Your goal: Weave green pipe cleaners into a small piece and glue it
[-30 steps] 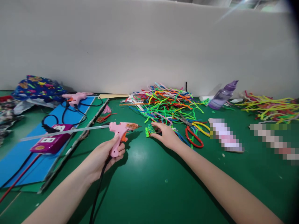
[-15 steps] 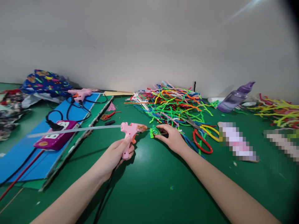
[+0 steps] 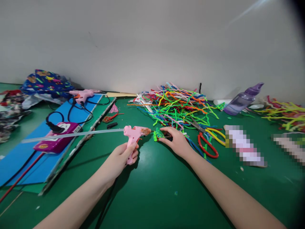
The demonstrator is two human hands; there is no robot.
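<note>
My left hand [image 3: 124, 156] is wrapped round the handle of a pink glue gun [image 3: 132, 140]. A long clear glue stick [image 3: 95, 132] sticks out of the gun's back end toward the left. The gun's nozzle points right and is at the edge of a small green and blue fuzzy piece [image 3: 158, 135]; whether they touch I cannot tell. My right hand [image 3: 177, 142] pinches that piece between thumb and fingers, just above the green table [image 3: 152, 190].
Behind lies a pile of colourful pipe cleaners [image 3: 178, 103]. Scissors [image 3: 207, 136] and a purple bottle [image 3: 243, 100] are on the right. A purple power strip [image 3: 58, 138] and second pink glue gun [image 3: 82, 95] rest on a blue board [image 3: 26, 168] at the left.
The orange trigger shows less below the glue gun now. The glue stick's far end has shifted slightly left and down. Both hands keep nearly the same place.
</note>
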